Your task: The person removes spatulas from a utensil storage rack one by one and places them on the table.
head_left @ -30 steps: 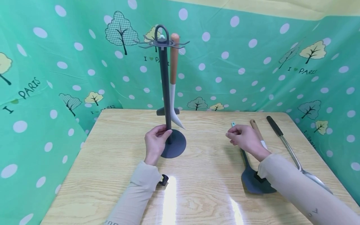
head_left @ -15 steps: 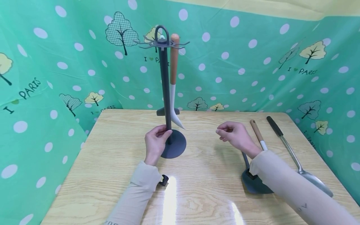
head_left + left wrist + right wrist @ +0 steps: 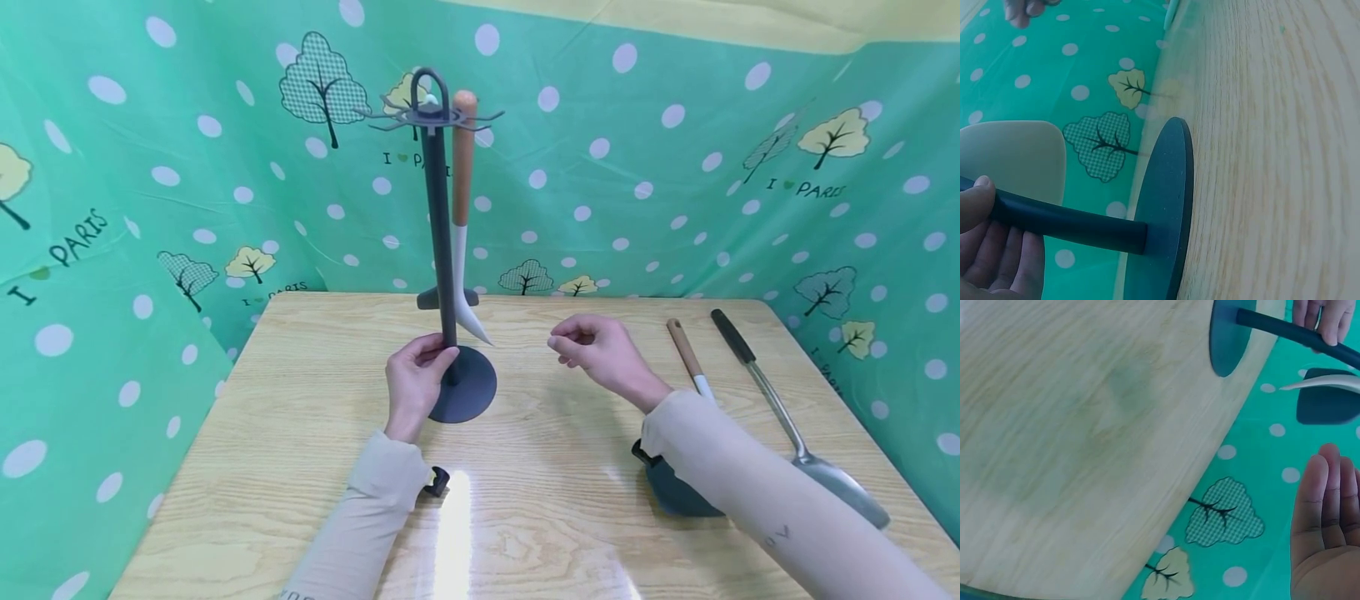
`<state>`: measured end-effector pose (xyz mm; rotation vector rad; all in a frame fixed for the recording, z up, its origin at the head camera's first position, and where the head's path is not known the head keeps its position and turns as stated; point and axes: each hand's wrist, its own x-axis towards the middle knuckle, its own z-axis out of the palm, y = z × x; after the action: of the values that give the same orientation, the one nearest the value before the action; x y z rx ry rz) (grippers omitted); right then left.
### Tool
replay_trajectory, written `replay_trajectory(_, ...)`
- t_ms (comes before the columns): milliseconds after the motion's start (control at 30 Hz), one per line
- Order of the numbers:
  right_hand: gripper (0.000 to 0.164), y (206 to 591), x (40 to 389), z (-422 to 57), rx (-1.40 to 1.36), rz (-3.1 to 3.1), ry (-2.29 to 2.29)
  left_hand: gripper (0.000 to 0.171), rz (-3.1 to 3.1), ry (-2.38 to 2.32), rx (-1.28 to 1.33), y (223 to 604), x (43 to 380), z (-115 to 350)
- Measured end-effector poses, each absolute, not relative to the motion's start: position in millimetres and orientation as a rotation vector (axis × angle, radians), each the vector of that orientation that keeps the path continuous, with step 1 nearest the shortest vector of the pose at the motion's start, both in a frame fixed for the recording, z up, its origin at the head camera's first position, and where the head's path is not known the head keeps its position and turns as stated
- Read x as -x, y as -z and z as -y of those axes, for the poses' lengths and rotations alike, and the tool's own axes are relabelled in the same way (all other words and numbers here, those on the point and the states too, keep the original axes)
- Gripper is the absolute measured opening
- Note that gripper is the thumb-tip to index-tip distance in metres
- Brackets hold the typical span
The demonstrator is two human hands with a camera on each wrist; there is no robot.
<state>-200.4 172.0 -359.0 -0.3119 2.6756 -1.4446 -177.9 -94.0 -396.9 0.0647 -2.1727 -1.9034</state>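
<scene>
My left hand [image 3: 416, 375] grips the lower post of a dark utensil stand [image 3: 439, 242] just above its round base; the left wrist view shows the thumb and fingers round the post [image 3: 1072, 222]. From the stand's hooks hangs a white turner with a wooden handle [image 3: 463, 167], its pale blade [image 3: 1016, 156] facing that wrist camera. Behind the post hangs a dark-bladed utensil [image 3: 1329, 403], mostly hidden. To the right of the stand, my right hand [image 3: 603, 354] is above the table with fingers loosely bent. Nothing shows in it in the right wrist view, where its fingers [image 3: 1313, 500] look relaxed.
On the table's right side lie a dark turner [image 3: 678, 496], partly under my right forearm, a wooden-handled utensil [image 3: 685, 350] whose lower end is hidden, and a steel turner with a black handle [image 3: 776, 408]. A patterned green cloth [image 3: 615, 208] hangs behind the table.
My right hand has moved left and slightly away from me, from over the dark turner's handle toward the stand. My left hand, the stand and the hanging utensils stay where they were.
</scene>
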Motion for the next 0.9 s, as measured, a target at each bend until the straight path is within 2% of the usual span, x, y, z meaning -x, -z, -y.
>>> replay_trajectory(667,0.014,347,211,-137,0.423,-2.647,1.553,0.024,2.180,1.897,-0.068,396,179,93)
replay_trajectory(900,0.020,344,214,-130,0.437,-2.638,1.586,0.025,2.177,1.899,-0.079,409,187,96)
